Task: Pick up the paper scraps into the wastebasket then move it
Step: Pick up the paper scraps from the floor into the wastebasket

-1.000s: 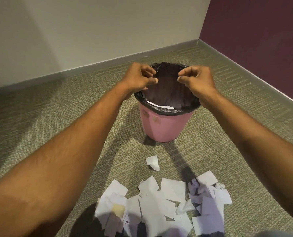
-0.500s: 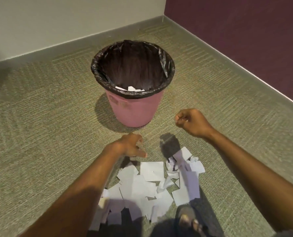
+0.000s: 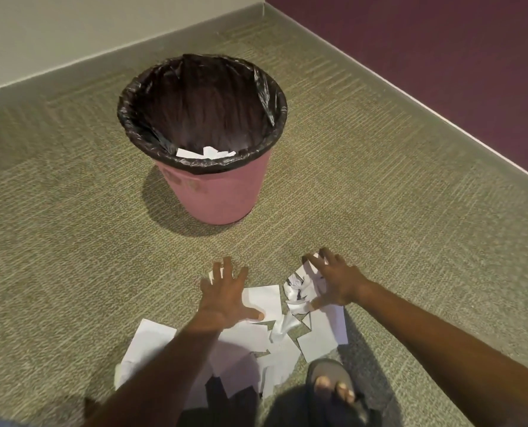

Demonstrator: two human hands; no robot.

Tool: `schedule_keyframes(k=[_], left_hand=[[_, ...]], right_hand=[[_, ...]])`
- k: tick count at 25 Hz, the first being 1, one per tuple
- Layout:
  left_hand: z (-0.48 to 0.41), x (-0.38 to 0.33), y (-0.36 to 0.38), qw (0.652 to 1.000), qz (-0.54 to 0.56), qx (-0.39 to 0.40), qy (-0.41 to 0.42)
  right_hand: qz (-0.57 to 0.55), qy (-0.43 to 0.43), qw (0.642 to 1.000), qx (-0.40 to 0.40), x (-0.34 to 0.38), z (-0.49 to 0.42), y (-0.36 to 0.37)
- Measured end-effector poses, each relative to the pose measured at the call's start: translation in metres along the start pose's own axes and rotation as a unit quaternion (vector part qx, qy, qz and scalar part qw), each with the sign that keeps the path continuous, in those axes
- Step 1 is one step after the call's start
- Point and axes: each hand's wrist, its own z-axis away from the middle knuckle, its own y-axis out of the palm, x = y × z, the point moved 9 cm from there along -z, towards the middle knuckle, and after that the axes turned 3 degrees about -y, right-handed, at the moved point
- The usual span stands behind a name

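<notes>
Down on the carpet (image 3: 71,241), the paper scraps (image 3: 264,295) lie in a loose heap right in front of the person, mostly flat white pieces with torn, angular edges, overlapping one another. A few on the right side are crumpled into a wad (image 3: 296,291) carrying dark markings, too small and creased to read.

The left hand (image 3: 225,291) is laid palm down on the near edge of the heap, fingers splayed wide and thumb stretched out over a flat sheet. The right hand (image 3: 336,282) is also spread, its fingers fanned over the crumpled wad and the thumb touching paper below it. Neither hand pinches anything.

Beyond the heap, well apart from both hands, the wastebasket (image 3: 222,195) stands upright on the carpet near the room's corner. It is pink and tapers toward its base, with a black bin liner (image 3: 201,163) folded over the rim. Several white scraps (image 3: 207,152) already lie inside against the near wall. Some faded blotches show on the pink side, but no writing can be made out.

A foot in a grey sandal (image 3: 330,372) sits just beside the heap's near right edge.
</notes>
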Motion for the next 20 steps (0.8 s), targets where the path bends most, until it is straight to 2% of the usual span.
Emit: schedule_keyframes(k=[2, 7, 13, 20], left_hand=[[0.004, -0.012, 0.006, 0.999, -0.015, -0.019, 0.026], [0.011, -0.04, 0.007, 0.995, -0.059, -0.058, 0.063], [0.021, -0.058, -0.009, 0.988, -0.003, -0.119, 0.101], [0.023, -0.051, -0.034, 0.979, 0.069, -0.161, 0.108]], right_hand=[[0.002, 0.003, 1.0, -0.005, 0.001, -0.003, 0.005], [0.1, -0.019, 0.995, -0.021, 0.029, -0.006, 0.025], [0.041, -0.066, 0.987, -0.141, 0.046, -0.001, 0.003], [-0.006, -0.107, 0.98, -0.167, 0.047, 0.004, -0.008]])
